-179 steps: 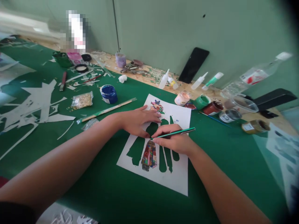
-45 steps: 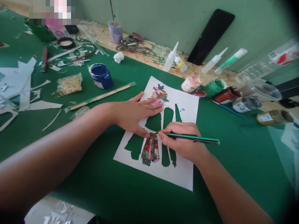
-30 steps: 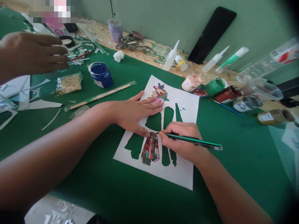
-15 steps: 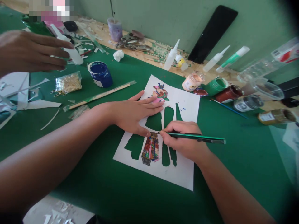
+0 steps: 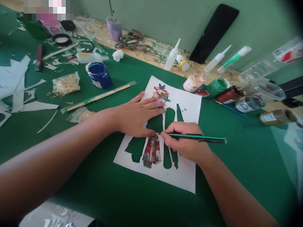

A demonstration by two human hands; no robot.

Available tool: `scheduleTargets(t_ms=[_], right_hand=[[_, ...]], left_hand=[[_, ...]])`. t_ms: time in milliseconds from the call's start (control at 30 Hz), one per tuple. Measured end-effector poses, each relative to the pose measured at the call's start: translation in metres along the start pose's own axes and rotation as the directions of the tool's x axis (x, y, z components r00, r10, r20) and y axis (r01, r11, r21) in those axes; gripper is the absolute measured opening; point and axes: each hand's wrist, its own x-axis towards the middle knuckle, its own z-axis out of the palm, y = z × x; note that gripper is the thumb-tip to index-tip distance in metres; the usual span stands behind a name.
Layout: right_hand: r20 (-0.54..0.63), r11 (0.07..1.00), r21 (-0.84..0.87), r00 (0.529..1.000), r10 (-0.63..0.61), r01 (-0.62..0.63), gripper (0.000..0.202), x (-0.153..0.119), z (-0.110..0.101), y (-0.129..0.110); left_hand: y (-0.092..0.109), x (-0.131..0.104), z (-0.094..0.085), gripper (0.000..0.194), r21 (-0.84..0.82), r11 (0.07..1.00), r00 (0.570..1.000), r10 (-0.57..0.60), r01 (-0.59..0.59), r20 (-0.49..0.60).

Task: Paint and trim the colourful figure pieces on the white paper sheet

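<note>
A white sheet of paper (image 5: 181, 178) with several shapes cut out of it lies on the green table. My left hand (image 5: 139, 116) is spread flat across it, fingers stretched and thumb near the top of a painted, patterned piece (image 5: 152, 151). Between my right thumb and fingers is a slim green craft knife (image 5: 199, 137) with a clip, held low and slanted. Its thin tip meets the paper just above the painted piece, close to my left thumb. My right hand (image 5: 183, 138) rests on the sheet's right side. A small coloured figure (image 5: 161, 93) shows beyond my left fingertips.
Behind the sheet stand a blue paint jar (image 5: 98, 75), a peach jar (image 5: 195, 82) and several others to the right. A wooden stick (image 5: 101, 96), bags of small rings (image 5: 66, 83) and paper scraps (image 5: 35, 106) lie left. A white bottle (image 5: 90, 57) lies on its side.
Another person's hand at the upper left has left the view, and the white bottle it was at now lies on its side. The knife tip has shifted slightly left.
</note>
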Motion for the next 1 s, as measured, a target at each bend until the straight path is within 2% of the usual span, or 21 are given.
scheduleTargets(t_ms=[467,733,1000], right_hand=[[0.017,0.999,0.015,0.999,-0.051,0.05,0.015,0.0001,0.0001,0.0017],[0.021,0.988,-0.044,0.989,-0.144,0.145,0.019,0.0003,0.0014,0.0021],[0.034,0.992,-0.055,0.993,-0.115,0.117,0.024,-0.0022,-0.0003,0.0015]], left_hand=[[-0.0026,0.0011,0.0019,0.089,-0.015,1.0,1.0,0.009,-0.009,-0.008],[-0.0009,0.0012,0.0008,0.091,-0.015,1.0,1.0,-0.004,0.004,0.002],[-0.0019,0.0016,0.0004,0.091,-0.01,1.0,1.0,-0.011,0.011,0.011]])
